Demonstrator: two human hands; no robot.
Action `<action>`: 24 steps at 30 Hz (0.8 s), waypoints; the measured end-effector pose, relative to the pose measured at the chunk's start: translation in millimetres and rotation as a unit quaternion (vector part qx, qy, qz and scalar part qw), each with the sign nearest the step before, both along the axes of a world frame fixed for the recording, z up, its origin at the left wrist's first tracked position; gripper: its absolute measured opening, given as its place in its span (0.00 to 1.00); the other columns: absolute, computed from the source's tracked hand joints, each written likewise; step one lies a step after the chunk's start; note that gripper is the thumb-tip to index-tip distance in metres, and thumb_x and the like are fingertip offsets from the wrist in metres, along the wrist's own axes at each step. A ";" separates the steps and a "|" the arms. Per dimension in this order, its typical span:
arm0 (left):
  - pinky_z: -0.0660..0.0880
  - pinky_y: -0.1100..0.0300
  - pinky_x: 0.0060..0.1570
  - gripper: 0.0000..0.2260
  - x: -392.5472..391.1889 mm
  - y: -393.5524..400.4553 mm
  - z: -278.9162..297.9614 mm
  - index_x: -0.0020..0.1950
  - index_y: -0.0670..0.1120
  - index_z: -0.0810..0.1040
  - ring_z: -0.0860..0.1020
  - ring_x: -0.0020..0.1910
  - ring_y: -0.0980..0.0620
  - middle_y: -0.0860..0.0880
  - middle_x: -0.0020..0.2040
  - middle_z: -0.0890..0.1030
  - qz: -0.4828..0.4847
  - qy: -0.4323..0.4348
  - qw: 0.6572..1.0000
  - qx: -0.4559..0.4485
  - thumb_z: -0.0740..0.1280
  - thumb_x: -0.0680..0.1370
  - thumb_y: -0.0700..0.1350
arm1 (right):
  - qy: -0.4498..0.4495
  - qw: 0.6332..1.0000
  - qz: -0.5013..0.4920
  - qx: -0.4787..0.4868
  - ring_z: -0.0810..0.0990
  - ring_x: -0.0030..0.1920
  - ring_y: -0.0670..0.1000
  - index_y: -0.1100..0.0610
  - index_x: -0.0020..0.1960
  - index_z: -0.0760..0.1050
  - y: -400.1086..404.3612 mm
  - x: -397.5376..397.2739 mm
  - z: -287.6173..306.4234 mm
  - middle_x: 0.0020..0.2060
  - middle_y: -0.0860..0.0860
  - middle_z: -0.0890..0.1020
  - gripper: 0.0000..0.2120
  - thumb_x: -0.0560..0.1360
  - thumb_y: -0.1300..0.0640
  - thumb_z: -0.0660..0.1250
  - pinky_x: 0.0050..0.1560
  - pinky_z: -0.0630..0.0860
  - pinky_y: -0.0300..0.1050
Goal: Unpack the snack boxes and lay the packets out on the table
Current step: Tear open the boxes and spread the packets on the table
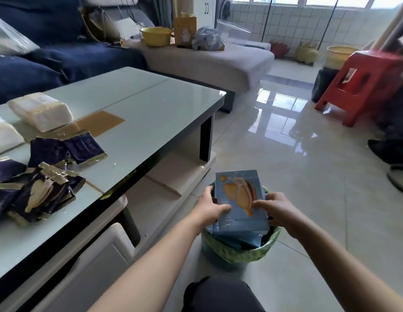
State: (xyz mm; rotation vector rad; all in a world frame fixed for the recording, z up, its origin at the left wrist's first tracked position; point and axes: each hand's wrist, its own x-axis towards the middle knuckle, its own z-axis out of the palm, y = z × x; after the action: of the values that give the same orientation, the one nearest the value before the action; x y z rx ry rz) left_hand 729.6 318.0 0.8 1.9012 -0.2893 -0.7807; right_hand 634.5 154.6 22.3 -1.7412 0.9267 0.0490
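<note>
Glass-topped surface [151, 104] already carries a heap of dark packets [38, 176] — partly done — while left hand [209, 208] and right hand [275, 210] both grip a blue snack box [239, 199] over the bin [239, 251], apparently emptied.

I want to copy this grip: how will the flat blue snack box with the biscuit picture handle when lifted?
The flat blue cardboard snack box probably stays stiff: its faces look flat between the left hand and right hand. It likely weighs little for its size. Its glossy print may be slightly slippery, so gripping both side edges seems wise.
</note>
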 end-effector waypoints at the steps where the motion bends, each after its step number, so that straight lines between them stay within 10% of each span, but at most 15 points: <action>1: 0.78 0.47 0.57 0.33 0.6 -7.1 -3.5 0.74 0.51 0.62 0.77 0.57 0.48 0.48 0.62 0.76 -0.005 -0.014 1.000 0.011 0.73 0.73 0.46 | 0.008 1.000 -0.007 -0.006 0.83 0.45 0.57 0.64 0.51 0.76 -3.0 2.0 -3.2 0.44 0.61 0.82 0.09 0.72 0.63 0.71 0.40 0.82 0.51; 9: 0.72 0.53 0.63 0.25 13.9 -29.6 -20.3 0.70 0.48 0.72 0.74 0.63 0.47 0.47 0.66 0.74 0.024 -0.111 0.988 0.107 0.72 0.74 0.49 | 0.027 0.999 -0.016 -0.009 0.81 0.43 0.51 0.58 0.58 0.69 -8.1 17.8 -25.8 0.46 0.54 0.79 0.16 0.74 0.58 0.71 0.32 0.80 0.46; 24: 0.79 0.48 0.55 0.20 12.3 27.3 6.2 0.68 0.48 0.72 0.79 0.55 0.44 0.50 0.52 0.78 0.061 -0.042 0.997 0.035 0.69 0.76 0.46 | 0.037 0.944 0.048 -0.323 0.70 0.66 0.60 0.62 0.72 0.64 19.6 22.1 12.6 0.67 0.60 0.72 0.27 0.76 0.54 0.66 0.64 0.68 0.53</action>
State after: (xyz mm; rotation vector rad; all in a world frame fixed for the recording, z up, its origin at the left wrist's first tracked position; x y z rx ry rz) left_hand 741.9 345.3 6.9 2.0003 -0.1972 -0.6371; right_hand 656.6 174.2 34.9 -2.4052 0.9756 -0.1434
